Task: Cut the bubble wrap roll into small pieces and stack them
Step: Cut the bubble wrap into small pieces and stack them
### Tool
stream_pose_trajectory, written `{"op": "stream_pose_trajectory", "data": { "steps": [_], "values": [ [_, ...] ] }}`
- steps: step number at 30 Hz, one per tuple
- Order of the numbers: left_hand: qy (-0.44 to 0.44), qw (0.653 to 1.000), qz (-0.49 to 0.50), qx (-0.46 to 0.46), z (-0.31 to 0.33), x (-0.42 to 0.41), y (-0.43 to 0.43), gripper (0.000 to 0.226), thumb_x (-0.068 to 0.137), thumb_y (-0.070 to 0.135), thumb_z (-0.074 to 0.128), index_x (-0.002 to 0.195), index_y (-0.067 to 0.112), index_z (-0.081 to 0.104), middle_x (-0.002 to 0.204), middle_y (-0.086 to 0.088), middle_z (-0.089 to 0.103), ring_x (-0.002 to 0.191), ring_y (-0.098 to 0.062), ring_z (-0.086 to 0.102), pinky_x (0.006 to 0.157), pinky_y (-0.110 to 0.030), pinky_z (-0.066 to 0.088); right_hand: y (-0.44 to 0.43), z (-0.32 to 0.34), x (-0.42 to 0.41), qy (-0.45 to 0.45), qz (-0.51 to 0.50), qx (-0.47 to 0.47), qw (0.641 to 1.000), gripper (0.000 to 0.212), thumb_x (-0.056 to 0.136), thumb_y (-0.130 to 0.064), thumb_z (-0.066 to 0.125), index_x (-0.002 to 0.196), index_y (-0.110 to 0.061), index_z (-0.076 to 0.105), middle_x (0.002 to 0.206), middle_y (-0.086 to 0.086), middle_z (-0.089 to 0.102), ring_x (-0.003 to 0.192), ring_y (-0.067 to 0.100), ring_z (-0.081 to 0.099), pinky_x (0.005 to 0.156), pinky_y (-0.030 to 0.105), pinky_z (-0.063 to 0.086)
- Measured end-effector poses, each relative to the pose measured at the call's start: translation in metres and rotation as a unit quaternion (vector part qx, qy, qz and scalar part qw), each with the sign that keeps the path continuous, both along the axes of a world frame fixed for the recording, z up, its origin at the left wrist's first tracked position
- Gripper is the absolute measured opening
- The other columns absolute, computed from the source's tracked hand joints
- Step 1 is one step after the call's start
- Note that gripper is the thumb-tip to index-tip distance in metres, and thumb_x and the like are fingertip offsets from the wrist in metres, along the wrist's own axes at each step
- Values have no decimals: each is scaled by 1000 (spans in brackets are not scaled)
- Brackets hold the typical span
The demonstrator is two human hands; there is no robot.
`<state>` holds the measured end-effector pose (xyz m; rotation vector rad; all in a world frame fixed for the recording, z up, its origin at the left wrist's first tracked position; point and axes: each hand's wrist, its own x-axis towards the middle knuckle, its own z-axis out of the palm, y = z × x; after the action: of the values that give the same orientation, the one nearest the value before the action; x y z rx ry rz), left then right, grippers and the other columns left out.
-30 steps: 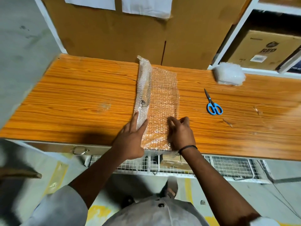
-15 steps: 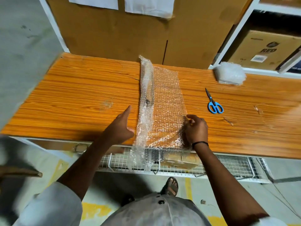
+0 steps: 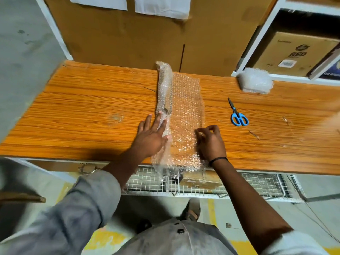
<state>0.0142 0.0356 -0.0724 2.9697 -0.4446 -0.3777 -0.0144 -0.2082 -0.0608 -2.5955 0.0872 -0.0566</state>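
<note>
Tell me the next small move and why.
Probably the right hand lets go of the sheet and reaches for the scissors. A length is already unrolled flat, the left hand presses the roll in place, and the scissors lie untouched right of the sheet.

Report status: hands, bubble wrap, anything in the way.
Left hand pressing flat on bubble wrap roll. Right hand pinching unrolled sheet at its right edge. Blue scissors lying untouched right of sheet, nothing blocking.
</note>
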Motion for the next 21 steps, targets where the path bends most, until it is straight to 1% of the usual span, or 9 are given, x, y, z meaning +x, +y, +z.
{"op": "stream_pose_trajectory", "data": {
  "steps": [5,8,9,10,12,14,16,18,21],
  "values": [
    [28,997,-6,69,2,38,1,75,107,60,20,163,25,-16,163,-5,-39,152,-42,-26,122,-59,-10,-2,1,17,-13,27,-47,998,39,86,5,64,121,-12,69,137,16,42,89,40,63,71,42,56],
    [26,997,-9,67,1,31,-3,83,102,68,21,163,24,-15,162,-10,-40,152,-43,-26,122,-61,-9,-3,-1,14,-32,32,-77,996,28,94,-7,61,121,-11,66,142,18,40,89,43,63,69,44,56],
    [9,999,-15,50,1,21,-5,85,100,70,18,163,24,-15,162,-12,-40,152,-42,-26,122,-61,-9,-2,-3,11,-37,32,-105,993,28,96,-12,58,123,-10,63,146,21,38,97,45,62,73,46,55],
    [-12,999,-19,24,1,10,-6,86,99,72,16,163,24,-14,162,-12,-39,153,-41,-25,123,-61,-8,0,-5,8,-37,32,-143,988,32,98,-18,56,129,-10,57,152,23,35,109,47,57,82,48,53],
    [-44,998,-5,-35,0,-8,-9,85,99,73,18,164,27,-11,165,-9,-35,154,-37,-23,124,-60,-7,6,-4,1,-12,26,-195,980,47,101,-28,48,144,-12,41,164,22,20,137,46,36,103,56,41],
    [-46,997,10,-60,-3,-17,-15,84,100,72,23,164,28,-8,165,-7,-34,155,-36,-23,125,-60,-7,15,-1,-4,-4,52,-195,979,54,106,-38,36,154,-15,27,170,17,8,152,40,15,116,59,25],
    [-32,998,6,-45,-10,-19,-22,84,101,71,24,164,27,-9,164,-7,-37,154,-36,-26,124,-59,-9,23,-3,-5,-3,111,-193,975,58,107,-46,26,158,-20,22,171,12,6,157,35,5,123,59,15],
    [-22,999,3,-27,-18,-20,-24,84,100,72,20,164,27,-13,162,-6,-40,152,-36,-31,124,-59,-11,26,-11,-6,19,149,-198,969,62,105,-53,19,159,-22,21,172,11,6,158,33,4,124,58,11],
    [-36,999,3,-28,-25,-21,-24,88,93,80,4,162,30,-17,163,-3,-39,151,-34,-34,124,-58,-12,19,-23,-6,46,149,-184,970,68,105,-58,12,164,-25,10,172,8,0,159,29,-3,127,54,1]
  ]
}}
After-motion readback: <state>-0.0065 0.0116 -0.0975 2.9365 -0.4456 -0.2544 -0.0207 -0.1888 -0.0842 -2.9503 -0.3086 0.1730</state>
